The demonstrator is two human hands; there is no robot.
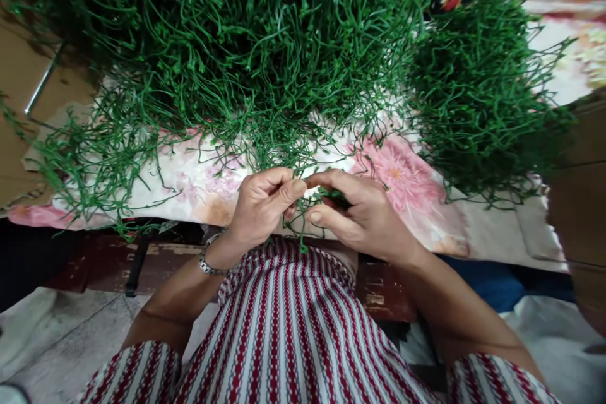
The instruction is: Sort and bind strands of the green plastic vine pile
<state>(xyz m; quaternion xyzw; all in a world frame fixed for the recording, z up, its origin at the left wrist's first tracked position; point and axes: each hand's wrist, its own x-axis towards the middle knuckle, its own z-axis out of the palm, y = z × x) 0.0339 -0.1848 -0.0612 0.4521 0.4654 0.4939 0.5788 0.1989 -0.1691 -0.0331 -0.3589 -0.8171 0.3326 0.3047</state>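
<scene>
Head view, looking straight down: both hands meet at the table edge, right over the lap. Left hand (262, 202) has its thumb and forefinger pinched tight on a thin green sprig (303, 227), and right hand (357, 214) is curled in from the other side, fingers closed narrow on the same sprig and a small green cluster tucked under the forefinger. So both are holding, neither is spread wide.

Where's the sprig lying? Right between the two sets of fingertips, touching both. Its free stems hang down toward the striped shirt (293, 328), so the long axis of what shows runs roughly up and down in the picture, away from the pile and toward the body. Neither hand is clearly nearer; they share it, the left pinching from the left, the right covering more of it from above. How much is hidden inside the right hand, I cannot tell.

Looks of it: dark green, wiry, thin as cord, with tiny nubs at the tips. It matches the big tangled pile (265, 44) heaped just beyond the hands on the floral cloth (402, 170), with a second mound (478, 95) off to the right. A bracelet (208, 262) sits on the left wrist.
</scene>
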